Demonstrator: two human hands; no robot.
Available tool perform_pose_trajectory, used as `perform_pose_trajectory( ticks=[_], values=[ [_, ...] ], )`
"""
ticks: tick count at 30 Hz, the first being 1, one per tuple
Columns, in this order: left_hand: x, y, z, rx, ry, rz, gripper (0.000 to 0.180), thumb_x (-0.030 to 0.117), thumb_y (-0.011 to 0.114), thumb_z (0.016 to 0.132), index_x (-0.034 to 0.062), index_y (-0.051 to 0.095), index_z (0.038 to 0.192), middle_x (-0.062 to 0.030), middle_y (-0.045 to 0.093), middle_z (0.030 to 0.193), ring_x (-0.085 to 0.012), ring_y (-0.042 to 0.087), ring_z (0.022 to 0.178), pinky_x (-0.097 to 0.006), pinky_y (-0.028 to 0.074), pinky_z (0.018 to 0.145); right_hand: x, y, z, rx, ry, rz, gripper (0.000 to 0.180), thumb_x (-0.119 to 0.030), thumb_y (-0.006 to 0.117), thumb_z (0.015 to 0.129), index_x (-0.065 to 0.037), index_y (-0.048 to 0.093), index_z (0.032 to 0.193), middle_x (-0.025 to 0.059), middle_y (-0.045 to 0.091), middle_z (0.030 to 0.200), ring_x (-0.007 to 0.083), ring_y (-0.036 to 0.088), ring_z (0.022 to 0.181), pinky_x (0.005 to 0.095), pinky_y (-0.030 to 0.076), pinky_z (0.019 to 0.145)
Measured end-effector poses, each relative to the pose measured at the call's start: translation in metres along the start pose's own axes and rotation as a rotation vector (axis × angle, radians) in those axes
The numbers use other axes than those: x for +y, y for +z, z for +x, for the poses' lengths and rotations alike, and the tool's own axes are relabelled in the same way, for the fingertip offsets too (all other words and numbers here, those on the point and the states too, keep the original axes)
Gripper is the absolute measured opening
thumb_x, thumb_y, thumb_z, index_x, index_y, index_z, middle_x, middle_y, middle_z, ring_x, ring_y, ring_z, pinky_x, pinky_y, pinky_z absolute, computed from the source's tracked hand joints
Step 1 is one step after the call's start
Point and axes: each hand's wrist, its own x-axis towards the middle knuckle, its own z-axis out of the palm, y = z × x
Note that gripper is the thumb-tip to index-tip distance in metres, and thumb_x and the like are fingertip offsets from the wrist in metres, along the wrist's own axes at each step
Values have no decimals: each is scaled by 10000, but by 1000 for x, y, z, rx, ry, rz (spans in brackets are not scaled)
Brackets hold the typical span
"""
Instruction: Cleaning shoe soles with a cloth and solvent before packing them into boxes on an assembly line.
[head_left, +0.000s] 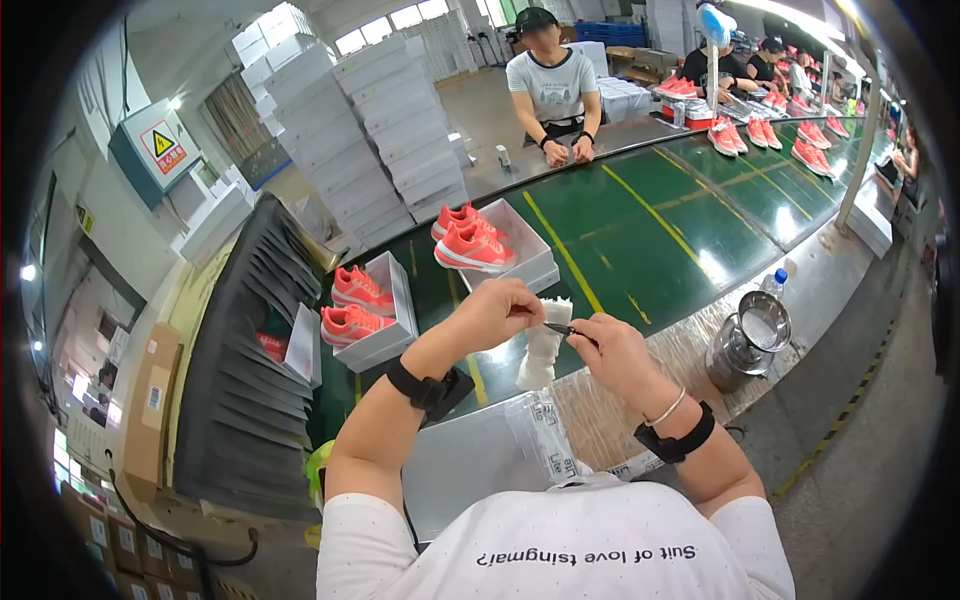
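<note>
My right hand is closed round a slim black tool with a pointed tip, perhaps tweezers or a pen. Its tip reaches toward my left hand, whose fingertips are pinched together; whatever is between them is too small to make out. Beneath both hands lies a crumpled white cloth or paper strip, at the near edge of the green conveyor belt. Coral-pink sneakers rest in an open white shoebox beyond my left hand. More pink sneakers sit in another white box at left.
A black strip curtain hangs at the left, with a third shoebox partly under it. At right stand a metal canister and a blue-capped bottle. Across the belt a person stands near stacked white boxes.
</note>
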Motion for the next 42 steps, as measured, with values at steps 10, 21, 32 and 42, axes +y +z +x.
perform_pose_trajectory(
  ticks=[10,21,32,42],
  values=[
    [-1,4,0,-31,5,-37,139,5,639,738,35,682,867,-57,596,790,-159,584,729,-268,457,663,-2,-2,-2,-64,60,25,224,-229,565,853,-66,643,986,107,551,804,307,572,757,391,454,665],
    [-6,5,1,-16,9,-18,133,5,645,743,31,682,868,-54,600,793,-149,580,725,-258,457,669,8,1,3,-30,86,104,228,-221,584,835,-52,651,972,122,572,782,312,574,767,384,454,673],
    [-6,7,0,10,-38,-35,110,17,652,739,30,679,845,-35,609,776,-123,571,714,-248,443,634,8,-1,0,-58,149,179,260,-229,612,823,-21,644,975,155,578,790,321,567,768,383,442,678],
    [3,4,5,9,-136,-125,116,31,669,738,37,690,852,-24,611,753,-105,564,703,-242,440,636,7,-7,7,-66,112,147,271,-210,619,819,0,640,989,138,567,775,269,552,718,351,432,643]
  ],
)
